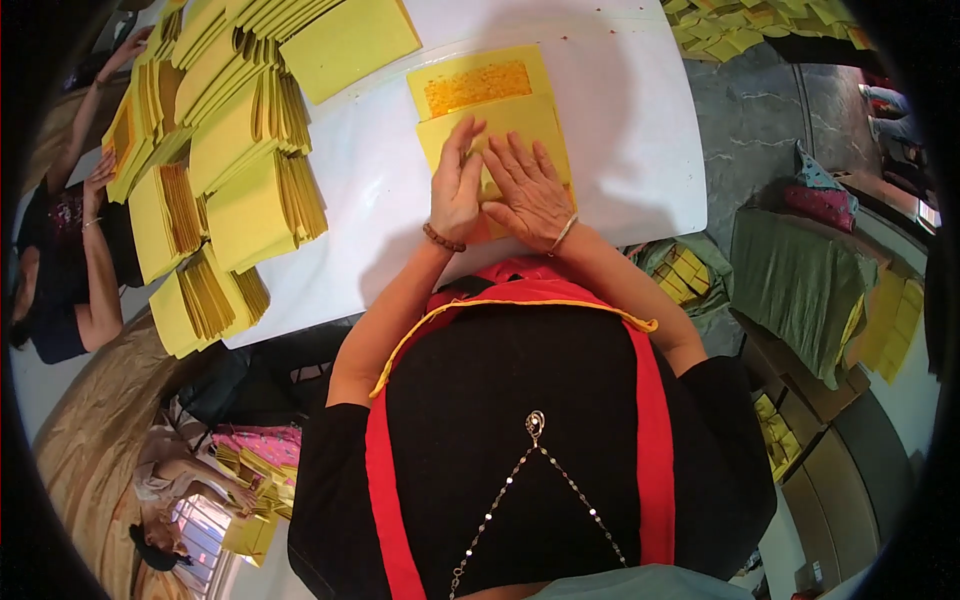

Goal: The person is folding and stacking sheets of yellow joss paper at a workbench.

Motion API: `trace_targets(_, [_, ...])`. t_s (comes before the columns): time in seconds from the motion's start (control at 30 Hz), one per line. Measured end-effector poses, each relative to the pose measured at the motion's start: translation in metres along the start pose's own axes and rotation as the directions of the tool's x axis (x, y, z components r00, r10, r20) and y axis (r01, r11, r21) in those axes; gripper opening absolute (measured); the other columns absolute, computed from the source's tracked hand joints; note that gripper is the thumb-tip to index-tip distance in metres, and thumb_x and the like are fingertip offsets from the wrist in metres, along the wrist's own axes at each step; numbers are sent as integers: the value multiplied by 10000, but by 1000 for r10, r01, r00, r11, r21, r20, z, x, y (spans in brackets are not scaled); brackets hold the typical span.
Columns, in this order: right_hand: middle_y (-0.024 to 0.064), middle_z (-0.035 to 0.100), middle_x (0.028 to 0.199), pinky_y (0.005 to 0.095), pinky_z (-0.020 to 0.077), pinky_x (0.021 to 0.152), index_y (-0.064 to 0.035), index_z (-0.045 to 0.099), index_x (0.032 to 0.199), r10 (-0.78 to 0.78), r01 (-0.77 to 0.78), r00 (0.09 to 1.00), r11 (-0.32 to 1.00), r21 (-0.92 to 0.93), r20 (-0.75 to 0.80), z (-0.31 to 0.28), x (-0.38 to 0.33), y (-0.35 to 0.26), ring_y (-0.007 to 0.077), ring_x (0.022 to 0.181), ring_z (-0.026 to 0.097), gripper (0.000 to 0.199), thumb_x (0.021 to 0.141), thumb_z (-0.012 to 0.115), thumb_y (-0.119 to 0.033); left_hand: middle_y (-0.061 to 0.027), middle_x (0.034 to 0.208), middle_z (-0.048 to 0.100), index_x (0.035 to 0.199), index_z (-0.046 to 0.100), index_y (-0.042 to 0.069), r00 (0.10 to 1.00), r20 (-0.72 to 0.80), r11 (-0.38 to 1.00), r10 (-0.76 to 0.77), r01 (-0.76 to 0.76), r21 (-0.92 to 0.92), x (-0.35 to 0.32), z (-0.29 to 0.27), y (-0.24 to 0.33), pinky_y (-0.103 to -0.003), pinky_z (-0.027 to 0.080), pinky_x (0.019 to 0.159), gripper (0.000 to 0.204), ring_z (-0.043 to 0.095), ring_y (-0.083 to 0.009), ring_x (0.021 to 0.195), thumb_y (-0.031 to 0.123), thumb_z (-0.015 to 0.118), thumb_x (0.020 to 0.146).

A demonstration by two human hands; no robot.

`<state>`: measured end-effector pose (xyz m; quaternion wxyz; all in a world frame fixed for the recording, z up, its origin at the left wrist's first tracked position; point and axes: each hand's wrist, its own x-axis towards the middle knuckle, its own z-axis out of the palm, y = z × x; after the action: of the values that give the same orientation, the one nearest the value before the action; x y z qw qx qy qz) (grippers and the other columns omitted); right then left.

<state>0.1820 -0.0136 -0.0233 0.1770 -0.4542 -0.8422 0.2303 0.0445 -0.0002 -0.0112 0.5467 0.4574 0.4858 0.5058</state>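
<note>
On the white table in front of me lies a yellow paper sheet [510,122] with a shiny orange-gold patch [478,90] showing above its folded-over lower part. My right hand [527,192] presses flat on the paper, fingers spread and holding nothing. Beside it, my left hand [458,190] rests on its edge against the paper's left side, its fingers stretched out and nothing visible in them. The palms hide the paper's lower part.
Several stacks of folded yellow paper [240,150] cover the left of the white table [640,130]. A flat yellow sheet [350,48] lies beyond them. A co-worker's hand [100,175] is at the far-left stacks. Green sacking [800,285] and bagged yellow bundles [685,275] stand right.
</note>
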Motion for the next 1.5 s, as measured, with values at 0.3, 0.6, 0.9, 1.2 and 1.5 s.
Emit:
trace_targets(0.3, [144, 211, 1398, 498, 59, 1049, -48, 281, 1329, 129, -91, 980, 968, -233, 153, -17, 9, -5, 321, 1300, 149, 646, 793, 444, -370, -117, 1349, 313, 1283, 369, 128, 897, 419, 336, 141, -441, 832, 15, -2, -6, -497, 143, 1011, 581, 239, -309, 1265, 468, 438, 817])
trace_targets(0.6, [126, 216, 1394, 537, 41, 1039, -87, 341, 1303, 30, -25, 999, 963, -267, 16, 21, -6, -2, 318, 1309, 124, 605, 759, 447, -330, -125, 1369, 291, 1304, 318, 59, 866, 440, 342, 239, -499, 796, 2, -15, -16, -457, 120, 1027, 622, 211, -292, 1286, 508, 295, 873])
trace_targets(0.9, [121, 159, 1416, 499, -25, 1050, -66, 238, 1350, 127, -123, 986, 991, -45, 107, 2, 5, -10, 298, 1324, 60, 653, 798, 378, -385, -115, 1382, 270, 1306, 318, 61, 876, 441, 284, 193, -480, 830, 5, -13, -14, -435, 83, 1035, 635, 184, -279, 1297, 520, 297, 868])
trace_targets(1.2, [129, 186, 1409, 470, 42, 1057, -63, 222, 1349, 62, -56, 997, 991, -118, 46, 2, -2, 2, 290, 1314, 130, 593, 843, 367, -336, -118, 1377, 272, 1307, 319, 62, 892, 425, 239, 153, -451, 860, 4, -13, -19, -442, 79, 1036, 681, 177, -283, 1294, 565, 226, 857])
trace_targets(1.5, [138, 182, 1410, 448, 54, 1060, -64, 242, 1344, 169, -183, 981, 966, -183, -93, -1, -7, 0, 301, 1318, 116, 556, 866, 349, -327, -110, 1388, 247, 1300, 332, 63, 893, 440, 117, 90, -449, 886, 3, -11, -16, -444, 82, 1036, 679, 167, -280, 1297, 565, 254, 850])
